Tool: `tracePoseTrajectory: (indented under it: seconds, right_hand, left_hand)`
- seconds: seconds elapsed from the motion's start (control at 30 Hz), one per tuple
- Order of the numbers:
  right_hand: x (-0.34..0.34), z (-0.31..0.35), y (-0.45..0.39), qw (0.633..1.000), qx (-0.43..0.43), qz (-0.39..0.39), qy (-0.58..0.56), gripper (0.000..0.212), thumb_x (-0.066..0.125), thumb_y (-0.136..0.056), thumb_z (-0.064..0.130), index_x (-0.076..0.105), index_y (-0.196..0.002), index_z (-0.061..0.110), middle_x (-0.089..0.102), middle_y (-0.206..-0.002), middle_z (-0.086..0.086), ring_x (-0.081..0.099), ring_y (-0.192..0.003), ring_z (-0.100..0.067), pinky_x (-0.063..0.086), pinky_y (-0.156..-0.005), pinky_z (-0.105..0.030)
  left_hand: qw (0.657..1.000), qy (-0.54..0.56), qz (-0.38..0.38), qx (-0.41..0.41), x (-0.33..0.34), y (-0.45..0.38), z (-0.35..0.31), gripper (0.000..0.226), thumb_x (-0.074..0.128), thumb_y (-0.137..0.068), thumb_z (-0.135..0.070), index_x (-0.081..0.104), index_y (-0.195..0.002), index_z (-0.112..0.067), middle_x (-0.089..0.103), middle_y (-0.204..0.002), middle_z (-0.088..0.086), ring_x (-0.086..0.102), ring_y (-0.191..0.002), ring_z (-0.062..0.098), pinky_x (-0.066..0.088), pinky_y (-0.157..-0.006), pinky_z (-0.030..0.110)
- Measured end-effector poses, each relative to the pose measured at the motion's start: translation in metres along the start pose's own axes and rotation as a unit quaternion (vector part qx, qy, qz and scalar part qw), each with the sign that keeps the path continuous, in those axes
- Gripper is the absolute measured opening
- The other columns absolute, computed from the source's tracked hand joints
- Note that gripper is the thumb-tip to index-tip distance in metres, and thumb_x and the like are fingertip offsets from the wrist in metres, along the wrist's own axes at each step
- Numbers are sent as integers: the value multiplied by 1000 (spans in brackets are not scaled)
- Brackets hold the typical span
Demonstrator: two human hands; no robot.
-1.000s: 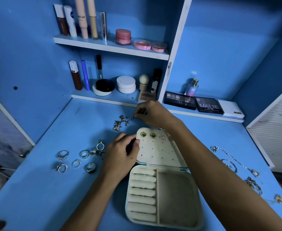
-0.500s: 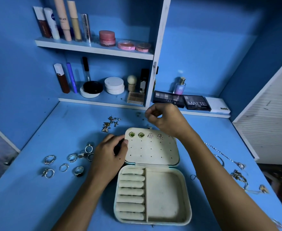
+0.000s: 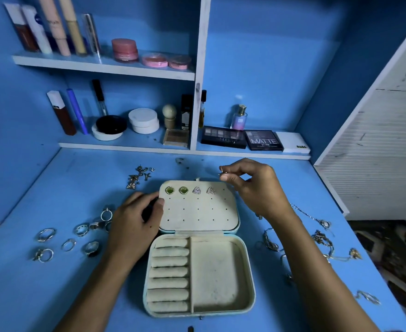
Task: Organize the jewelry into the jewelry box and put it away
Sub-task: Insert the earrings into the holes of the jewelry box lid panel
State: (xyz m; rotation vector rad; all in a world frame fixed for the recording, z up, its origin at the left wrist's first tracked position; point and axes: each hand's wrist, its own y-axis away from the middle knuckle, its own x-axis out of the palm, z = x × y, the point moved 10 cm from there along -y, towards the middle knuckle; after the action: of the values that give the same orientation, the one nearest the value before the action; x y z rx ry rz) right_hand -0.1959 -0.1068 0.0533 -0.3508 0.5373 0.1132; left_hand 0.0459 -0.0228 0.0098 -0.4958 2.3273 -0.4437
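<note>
A: Four stud earrings sit in the top row of the lid panel – two green, faceted ones (image 3: 176, 190) on the left, two silver triangular ones (image 3: 204, 190) to their right. The rest of the pinholes below are bare.

B: And the box itself?

A: A cream-lined, pale teal jewellery box (image 3: 221, 274) lies open flat near the middle of the blue desk (image 3: 41, 295). The lower half has a column of padded ring rolls (image 3: 169, 275) on the left and one plain compartment on the right.

B: Left hand?

A: The left hand (image 3: 134, 226) rests at the lid's left edge, fingers curled, thumb tip touching the perforated panel. Something dark shows under the palm; I cannot tell what it is, or whether it is held.

B: Right hand?

A: The right hand (image 3: 254, 188) hovers just beyond the lid's upper right corner, thumb and forefinger pressed together on a tiny metal earring (image 3: 221, 173) – too small to make out its shape. The other fingers are loosely bent.

B: Loose pieces?

A: A scatter of silver rings (image 3: 72, 236) lies left of the box, a small heap of gold charm earrings (image 3: 138, 177) sits up-left of the lid, and tangled thin chains (image 3: 317, 238) lie to the right.
</note>
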Motion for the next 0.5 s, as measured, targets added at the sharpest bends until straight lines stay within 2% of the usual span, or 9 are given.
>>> tracePoseTrajectory:
  seconds: [0.1, 0.23, 0.37, 0.5]
  right_hand:
    - [-8, -11, 8, 999, 30, -18, -27, 7, 78, -84, 20, 75, -80, 25, 73, -84, 18, 66, -73, 0, 47, -66, -11]
    - [-10, -25, 18, 997, 59, -33, -46, 15, 81, -82, 21, 71, -73, 26, 74, -78, 14, 68, -72, -5, 56, -76, -24]
    - [-13, -28, 26, 995, 62, -53, -61, 14, 81, -83, 20, 69, -76, 16, 73, -76, 14, 67, -71, -2, 51, -67, -16]
    - [-14, -32, 32, 992, 59, -73, -83, 16, 81, -83, 17, 67, -82, 26, 73, -78, 9, 67, -74, -6, 48, -68, -16]
  left_hand:
    - [1000, 6, 2, -7, 0, 1, 1, 30, 56, -88, -31, 75, -103, -13, 67, -90, -3, 55, -81, 3, 38, -73, 8]
    - [1000, 9, 5, -13, -1, 1, 2, 30, 56, -88, -33, 75, -104, -16, 65, -90, -7, 56, -82, 2, 35, -73, -1]
    - [1000, 3, 2, -13, -1, 0, 2, 30, 56, -88, -32, 76, -103, -15, 65, -88, -6, 56, -81, 2, 36, -72, 2]
    - [1000, 9, 3, -19, -1, 1, 2, 31, 56, -87, -33, 76, -103, -15, 66, -89, -6, 57, -82, 4, 41, -73, 14]
